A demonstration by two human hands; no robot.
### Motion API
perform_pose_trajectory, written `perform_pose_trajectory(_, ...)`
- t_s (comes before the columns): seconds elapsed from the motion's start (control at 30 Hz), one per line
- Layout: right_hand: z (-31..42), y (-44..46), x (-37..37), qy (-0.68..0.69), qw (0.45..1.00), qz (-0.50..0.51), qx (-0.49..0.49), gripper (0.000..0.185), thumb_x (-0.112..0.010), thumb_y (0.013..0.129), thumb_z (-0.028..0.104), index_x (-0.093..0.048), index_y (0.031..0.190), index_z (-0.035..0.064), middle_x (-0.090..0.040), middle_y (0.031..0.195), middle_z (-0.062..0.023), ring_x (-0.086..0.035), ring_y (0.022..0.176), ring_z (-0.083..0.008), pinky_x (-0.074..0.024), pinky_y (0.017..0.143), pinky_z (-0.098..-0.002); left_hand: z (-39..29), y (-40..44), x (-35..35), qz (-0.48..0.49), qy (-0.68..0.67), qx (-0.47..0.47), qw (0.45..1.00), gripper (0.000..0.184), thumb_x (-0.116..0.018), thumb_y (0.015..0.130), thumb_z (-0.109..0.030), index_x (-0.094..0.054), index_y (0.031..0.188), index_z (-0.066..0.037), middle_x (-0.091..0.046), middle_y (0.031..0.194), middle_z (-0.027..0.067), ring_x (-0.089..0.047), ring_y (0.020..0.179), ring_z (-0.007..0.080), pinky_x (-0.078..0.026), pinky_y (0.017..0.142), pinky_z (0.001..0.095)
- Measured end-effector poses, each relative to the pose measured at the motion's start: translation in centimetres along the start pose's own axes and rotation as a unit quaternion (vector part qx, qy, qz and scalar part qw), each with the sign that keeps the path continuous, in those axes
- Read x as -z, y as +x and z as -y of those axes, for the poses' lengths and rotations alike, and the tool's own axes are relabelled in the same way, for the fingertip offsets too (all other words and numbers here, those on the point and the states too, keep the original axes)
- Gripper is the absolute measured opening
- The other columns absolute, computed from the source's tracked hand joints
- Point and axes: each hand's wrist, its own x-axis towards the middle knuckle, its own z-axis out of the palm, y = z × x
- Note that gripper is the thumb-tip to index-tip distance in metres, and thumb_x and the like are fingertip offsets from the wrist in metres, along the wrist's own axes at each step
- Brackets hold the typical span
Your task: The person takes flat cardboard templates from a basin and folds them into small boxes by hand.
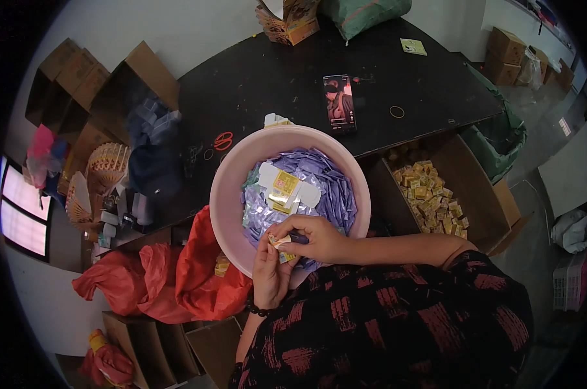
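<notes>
Over the near rim of a pink basin [222,188], my two hands meet. My left hand [269,275] is closed around a small yellow-and-white carton [286,257], mostly hidden by the fingers. My right hand [319,240] pinches a dark purple packet [299,238] at the carton's upper end; whether it is partly inside, I cannot tell. Many flat purple packets [335,188] fill the basin. On top of them lie unfolded white-and-yellow cartons [284,185], just beyond my fingers.
On the black table [261,78] are a lit phone [339,104], red-handled scissors [223,141] and a rubber band [397,112]. A cardboard box [462,175] at right holds many small yellow cartons [428,192]. A red bag [206,279] lies at left.
</notes>
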Motion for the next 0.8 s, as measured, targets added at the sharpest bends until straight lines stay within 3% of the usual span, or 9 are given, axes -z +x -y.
perform_pose_trajectory(0.27,0.9,0.1,0.5,0.063,0.996,-0.014,-0.068,0.012,-0.063,0.084,0.001,-0.064,0.096,-0.0029,-0.064,0.100,-0.0107,-0.062,0.096,-0.0166,-0.0479,0.086,-0.0280,0.0,-0.2,0.1,-0.001,0.049,-0.007,0.999,0.048,-0.054,0.093,-0.017,-0.032,0.135,-0.008,-0.043,0.128,0.0062,-0.050,0.115,0.0176,-0.047,0.094,0.0370)
perform_pose_trajectory(0.43,0.7,-0.1,0.4,-0.178,0.976,0.028,0.120,0.016,-0.060,0.084,0.003,-0.061,0.099,-0.0030,-0.062,0.106,-0.0166,-0.062,0.099,-0.0251,-0.0491,0.084,-0.0312,-0.1,-0.2,-0.1,-0.007,0.034,-0.013,0.999,0.045,-0.051,0.095,-0.018,-0.033,0.135,-0.007,-0.045,0.127,0.0069,-0.051,0.113,0.0176,-0.048,0.092,0.0363)
perform_pose_trajectory(0.57,1.3,-0.2,0.3,-0.247,0.957,0.060,0.143,0.022,-0.060,0.083,0.005,-0.059,0.103,-0.0019,-0.059,0.111,-0.0169,-0.060,0.101,-0.0282,-0.0491,0.086,-0.0335,-0.1,-0.2,0.0,-0.013,0.016,0.004,1.000,0.041,-0.046,0.097,-0.020,-0.034,0.134,-0.006,-0.047,0.124,0.0084,-0.053,0.109,0.0176,-0.051,0.088,0.0332)
perform_pose_trajectory(0.63,1.2,-0.2,0.3,-0.331,0.921,0.080,0.188,0.031,-0.063,0.081,0.009,-0.055,0.109,-0.0017,-0.055,0.115,-0.0164,-0.058,0.104,-0.0284,-0.0490,0.086,-0.0336,0.0,-0.1,0.2,-0.013,0.012,0.011,1.000,0.040,-0.046,0.097,-0.020,-0.035,0.133,-0.006,-0.047,0.123,0.0086,-0.054,0.107,0.0177,-0.051,0.087,0.0324)
perform_pose_trajectory(0.67,1.4,-0.2,0.3,-0.331,0.921,0.080,0.188,0.031,-0.063,0.081,0.009,-0.055,0.109,-0.0017,-0.055,0.115,-0.0164,-0.058,0.104,-0.0284,-0.0490,0.086,-0.0336,0.1,-0.2,0.3,-0.014,0.009,0.019,1.000,0.039,-0.046,0.097,-0.020,-0.035,0.133,-0.006,-0.048,0.123,0.0089,-0.054,0.106,0.0178,-0.052,0.085,0.0316)
perform_pose_trajectory(0.73,1.8,-0.3,0.3,-0.139,0.985,0.104,-0.010,0.038,-0.065,0.080,0.015,-0.053,0.112,-0.0019,-0.054,0.114,-0.0166,-0.056,0.106,-0.0300,-0.0468,0.089,-0.0352,-0.1,-0.2,1.1,-0.005,0.005,0.011,1.000,0.039,-0.046,0.097,-0.019,-0.036,0.133,-0.006,-0.048,0.122,0.0089,-0.054,0.105,0.0179,-0.052,0.086,0.0321)
perform_pose_trajectory(0.77,1.6,-0.2,0.2,-0.140,0.985,0.104,-0.010,0.038,-0.065,0.080,0.015,-0.053,0.112,-0.0019,-0.054,0.114,-0.0166,-0.056,0.106,-0.0300,-0.0468,0.089,-0.0352,-0.5,-0.1,1.1,0.004,0.000,0.004,1.000,0.038,-0.046,0.097,-0.018,-0.037,0.132,-0.005,-0.049,0.121,0.0090,-0.055,0.104,0.0181,-0.051,0.086,0.0325)
perform_pose_trajectory(0.8,1.1,0.0,0.2,-0.218,0.972,0.067,0.056,0.040,-0.066,0.080,0.016,-0.053,0.113,-0.0018,-0.052,0.115,-0.0175,-0.053,0.108,-0.0316,-0.0454,0.091,-0.0371,-1.2,-0.2,0.9,0.004,-0.001,0.005,1.000,0.038,-0.046,0.097,-0.018,-0.037,0.132,-0.005,-0.049,0.121,0.0090,-0.055,0.104,0.0181,-0.051,0.086,0.0325)
